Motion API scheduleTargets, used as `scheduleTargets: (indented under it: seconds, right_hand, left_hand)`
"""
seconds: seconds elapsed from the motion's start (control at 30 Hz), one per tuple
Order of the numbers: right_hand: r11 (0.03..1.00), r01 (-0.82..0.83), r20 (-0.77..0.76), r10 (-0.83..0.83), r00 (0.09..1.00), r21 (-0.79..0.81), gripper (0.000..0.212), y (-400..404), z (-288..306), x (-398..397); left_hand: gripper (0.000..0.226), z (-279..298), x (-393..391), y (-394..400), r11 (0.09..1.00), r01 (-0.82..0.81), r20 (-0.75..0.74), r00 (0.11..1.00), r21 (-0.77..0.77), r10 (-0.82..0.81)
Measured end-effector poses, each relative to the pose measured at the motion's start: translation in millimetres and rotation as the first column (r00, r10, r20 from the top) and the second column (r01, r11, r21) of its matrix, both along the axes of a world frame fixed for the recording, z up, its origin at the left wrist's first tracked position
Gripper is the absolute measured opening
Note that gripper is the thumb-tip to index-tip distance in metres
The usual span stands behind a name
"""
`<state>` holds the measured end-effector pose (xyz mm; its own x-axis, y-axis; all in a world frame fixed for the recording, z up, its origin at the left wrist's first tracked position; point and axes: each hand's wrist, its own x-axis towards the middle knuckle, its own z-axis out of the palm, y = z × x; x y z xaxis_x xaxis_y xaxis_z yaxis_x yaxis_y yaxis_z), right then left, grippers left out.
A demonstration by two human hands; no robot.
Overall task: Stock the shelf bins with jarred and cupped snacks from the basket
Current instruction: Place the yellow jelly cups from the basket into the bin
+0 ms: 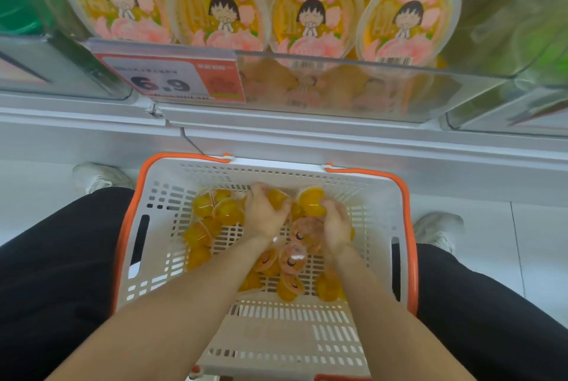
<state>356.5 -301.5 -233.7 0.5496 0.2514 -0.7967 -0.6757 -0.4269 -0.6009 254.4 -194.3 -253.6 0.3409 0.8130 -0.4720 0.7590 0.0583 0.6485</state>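
A: Where are the cups seen?

B: Yellow jelly cups are heaped inside a white basket with orange handles, which is set on the floor between the person's knees, just below the shelf edge. More cups of the same kind are stood on edge in a clear shelf bin above, their pink cartoon lids turned outward.

A: And the hands?

B: Both are reached down into the far end of the basket. The left hand is curled over a cup, the fingers wrapped round its rim. The right hand is closed round a second cup, which is held by the thumb and fingers with its yellow body tipped up toward the shelf. The two held cups are near each other but not clearly touching.

A: Anything else noted?

B: A price tag with an orange corner is clipped to the bin's front at the left. Black trousers and pale shoes are seen at either side of the basket. Several cups in the basket are lying lid-up beneath the right wrist.
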Motion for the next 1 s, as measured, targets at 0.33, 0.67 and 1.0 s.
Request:
scheduleTargets:
  seconds: [0.33, 0.67, 1.0]
  right_hand:
    - [0.965, 0.108, -0.315, -0.028, 0.949, 0.241, 0.056, -17, 43, 25]
    - [0.987, 0.029, -0.254, 0.013, 0.967, 0.159, 0.059, -57, 90, 23]
    - [0.956, -0.015, -0.251, 0.092, 0.964, 0.293, 0.048, -47, 156, 27]
  left_hand:
    - [0.026, 3, 9, -2, 0.999, -0.015, -0.105, 0.994, 0.048, 0.020]
    - [0.076, 21, 45, -7, 0.998, 0.028, -0.335, 0.941, -0.060, -0.047]
    - [0.035, 63, 17, -5, 0.989, 0.005, -0.023, 1.000, -0.147, -0.008]
